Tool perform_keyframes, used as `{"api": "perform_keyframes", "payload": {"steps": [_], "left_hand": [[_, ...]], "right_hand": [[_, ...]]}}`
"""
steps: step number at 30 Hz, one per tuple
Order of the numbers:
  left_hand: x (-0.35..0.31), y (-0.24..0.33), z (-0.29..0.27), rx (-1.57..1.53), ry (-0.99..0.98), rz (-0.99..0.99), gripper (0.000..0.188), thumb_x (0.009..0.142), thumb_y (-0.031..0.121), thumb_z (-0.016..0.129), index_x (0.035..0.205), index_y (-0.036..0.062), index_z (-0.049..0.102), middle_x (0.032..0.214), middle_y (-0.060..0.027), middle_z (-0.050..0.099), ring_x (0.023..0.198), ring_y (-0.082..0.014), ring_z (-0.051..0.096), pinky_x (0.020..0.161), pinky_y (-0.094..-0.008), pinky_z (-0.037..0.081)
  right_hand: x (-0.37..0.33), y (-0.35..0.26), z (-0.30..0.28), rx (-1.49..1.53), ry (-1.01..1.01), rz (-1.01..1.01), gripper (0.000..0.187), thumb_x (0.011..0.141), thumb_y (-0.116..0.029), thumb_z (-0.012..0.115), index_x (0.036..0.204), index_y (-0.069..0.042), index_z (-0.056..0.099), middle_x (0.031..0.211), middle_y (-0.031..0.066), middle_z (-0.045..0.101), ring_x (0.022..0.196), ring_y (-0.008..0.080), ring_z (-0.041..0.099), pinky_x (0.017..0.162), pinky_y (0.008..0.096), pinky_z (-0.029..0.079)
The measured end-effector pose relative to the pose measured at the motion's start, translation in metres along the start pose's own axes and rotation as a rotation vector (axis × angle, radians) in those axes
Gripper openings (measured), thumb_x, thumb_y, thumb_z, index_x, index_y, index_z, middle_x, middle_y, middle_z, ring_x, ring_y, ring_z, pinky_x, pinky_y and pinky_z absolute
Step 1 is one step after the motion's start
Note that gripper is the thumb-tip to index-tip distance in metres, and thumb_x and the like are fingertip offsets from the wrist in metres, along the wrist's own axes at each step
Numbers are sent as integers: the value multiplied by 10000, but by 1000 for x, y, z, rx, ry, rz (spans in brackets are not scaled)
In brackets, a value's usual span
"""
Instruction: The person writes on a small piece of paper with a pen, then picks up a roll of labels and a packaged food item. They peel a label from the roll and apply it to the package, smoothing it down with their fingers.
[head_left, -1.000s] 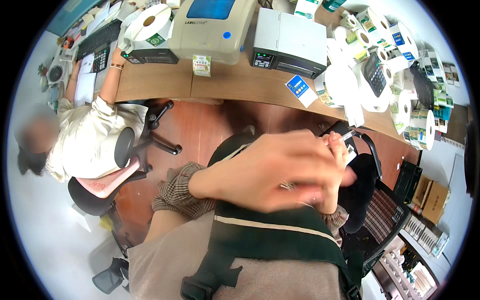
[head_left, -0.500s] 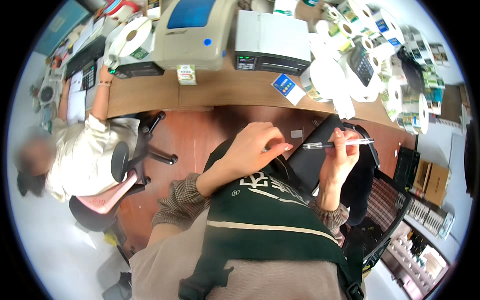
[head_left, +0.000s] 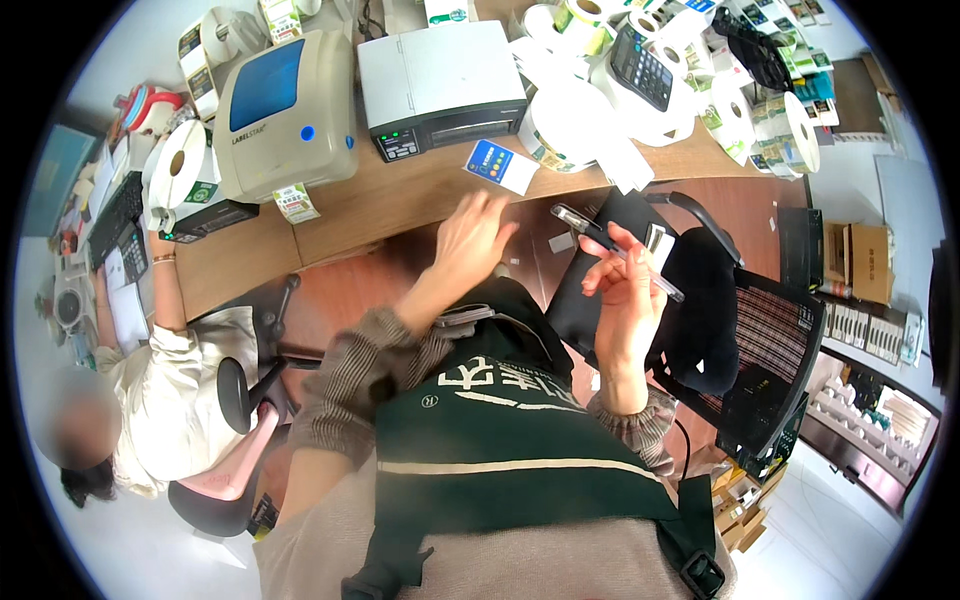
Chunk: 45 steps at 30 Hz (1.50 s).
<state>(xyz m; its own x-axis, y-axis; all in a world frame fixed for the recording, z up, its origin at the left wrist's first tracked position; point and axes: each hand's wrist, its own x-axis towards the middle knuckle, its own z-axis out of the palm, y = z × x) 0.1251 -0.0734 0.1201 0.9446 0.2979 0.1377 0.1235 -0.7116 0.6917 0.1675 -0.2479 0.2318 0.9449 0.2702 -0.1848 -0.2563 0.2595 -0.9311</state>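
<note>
My right hand [head_left: 628, 315] holds a clear-barrelled pen [head_left: 580, 221] with a dark grip, slanting across the fingers above a black chair seat. My left hand [head_left: 465, 245] is empty, its fingers stretched out and slightly blurred, just off the front edge of the wooden desk [head_left: 390, 207]. Closest to its fingertips lies a blue and white printed label [head_left: 500, 166] at the desk's edge. Behind that label stands a grey and black label printer [head_left: 445, 90]. A white strip [head_left: 657, 245] shows beside the pen; I cannot tell whether my right hand touches it.
A beige printer [head_left: 285, 120] and a smaller label printer [head_left: 185, 175] stand further left. Label rolls [head_left: 560, 125] and a calculator [head_left: 641, 68] crowd the desk's right side. A co-worker [head_left: 185, 400] sits at the left. A mesh chair [head_left: 760, 350] is close on my right.
My left hand has moved forward and left, its fingers straightening toward the desk edge. My right hand has shifted left, and the pen has tilted from level to slanting. The view has turned right.
</note>
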Motion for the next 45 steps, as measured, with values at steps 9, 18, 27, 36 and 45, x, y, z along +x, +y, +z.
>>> {"api": "perform_keyframes", "payload": {"steps": [9, 18, 27, 36, 45], "left_hand": [[33, -49, 79, 442, 51, 169, 552, 703, 156, 728, 1197, 28, 517, 1296, -118, 473, 1225, -303, 424, 1020, -400, 370], [10, -53, 30, -606, 284, -326, 160, 822, 39, 621, 980, 13, 636, 987, -61, 645, 956, -230, 618, 790, -346, 517], [-2, 44, -64, -1789, 251, -646, 245, 906, 120, 574, 1121, 9, 543, 1115, -78, 592, 1064, -186, 574, 915, -329, 494], [-4, 60, -68, -1701, 142, -577, 224, 909, 159, 548, 1083, 19, 563, 1047, -72, 618, 995, -178, 598, 861, -331, 500], [-11, 48, -82, -1492, -48, -524, 192, 884, 160, 547, 1017, 26, 582, 917, -57, 635, 800, -140, 612, 653, -244, 481]], "right_hand": [[-5, 9, -8, -36, 79, -120, 118, 896, -109, 604, 948, -41, 523, 758, 90, 588, 564, 125, 527, 556, 240, 435], [6, 12, -8, -139, -70, 29, 284, 985, -215, 433, 1152, -14, 543, 814, 146, 668, 589, 136, 585, 562, 234, 459], [16, 22, 26, -206, -266, 197, 218, 945, -195, 539, 1026, 5, 569, 840, 88, 641, 720, 116, 588, 671, 230, 454], [22, 9, 10, -203, -256, 88, 101, 916, -109, 570, 910, -8, 569, 804, 57, 618, 708, 121, 621, 659, 236, 495], [64, -35, -23, -461, -552, -14, 79, 829, -64, 526, 793, -5, 487, 690, 7, 486, 657, 68, 477, 606, 225, 410]]}}
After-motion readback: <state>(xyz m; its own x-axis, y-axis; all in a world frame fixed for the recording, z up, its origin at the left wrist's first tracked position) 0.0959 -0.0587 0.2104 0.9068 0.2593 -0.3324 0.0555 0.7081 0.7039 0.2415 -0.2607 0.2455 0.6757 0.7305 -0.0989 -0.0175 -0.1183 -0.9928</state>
